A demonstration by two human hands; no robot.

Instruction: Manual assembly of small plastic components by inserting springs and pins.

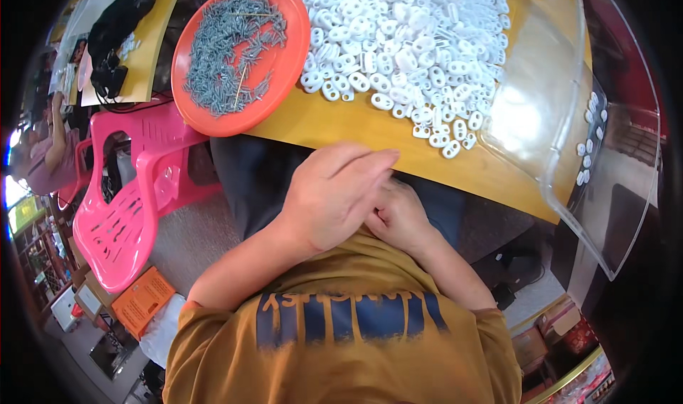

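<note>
My left hand (331, 194) lies over my right hand in front of my body, just off the table's near edge. Its fingers are stretched out and held together, with nothing seen in them. Partly covered by it, my right hand (402, 215) has curled fingers; whatever they may hold is hidden. Beyond the hands, a large heap of small white plastic pieces (405, 55), each with two holes, spreads over the yellow table (316, 123). To the left of the heap, a round red tray (213, 123) carries many small grey metal screws or pins (213, 55).
At the right, a clear plastic sheet or cover (530, 98) hangs past the table edge, with several white pieces (587, 148) near it. A pink plastic chair (131, 198) stands left, with an orange box (142, 297) below. Another person (50, 155) is at far left.
</note>
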